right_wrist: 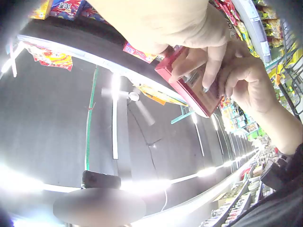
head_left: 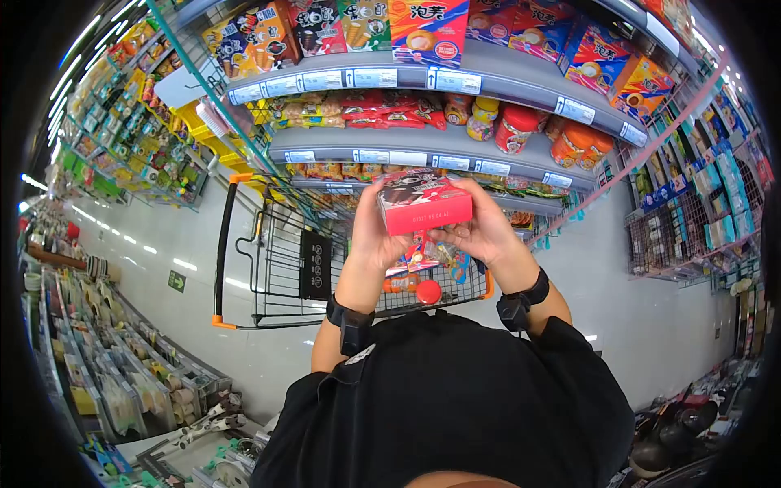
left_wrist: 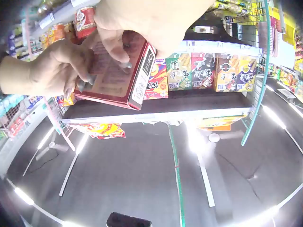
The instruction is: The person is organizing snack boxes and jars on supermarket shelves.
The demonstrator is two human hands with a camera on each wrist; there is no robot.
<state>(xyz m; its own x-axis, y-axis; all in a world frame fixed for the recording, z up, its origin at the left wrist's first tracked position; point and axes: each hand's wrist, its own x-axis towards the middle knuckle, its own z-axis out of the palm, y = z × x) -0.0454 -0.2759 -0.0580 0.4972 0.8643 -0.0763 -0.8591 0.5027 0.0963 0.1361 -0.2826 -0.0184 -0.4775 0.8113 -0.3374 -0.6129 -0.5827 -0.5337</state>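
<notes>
A red box point(head_left: 427, 213) with a dark printed face is held up in front of the body by both hands. The left hand point(head_left: 372, 226) grips its left side, and the right hand point(head_left: 488, 227) grips its right side. In the left wrist view, fingers of both hands lie curled over the broad face of the box point(left_wrist: 113, 71), and its white side panel shows. From the right wrist view, the box point(right_wrist: 191, 82) sits tilted between the right hand point(right_wrist: 189, 28) and the left hand point(right_wrist: 251, 85).
Below the hands stands a wire shopping cart point(head_left: 316, 264), holding a red-lidded container point(head_left: 429, 292) and several packages. Ahead, a store shelf point(head_left: 521, 85) carries snack boxes, bags and red-lidded jars point(head_left: 516, 130). Aisle floor point(head_left: 163, 244) lies to the left, with racks beyond on both sides.
</notes>
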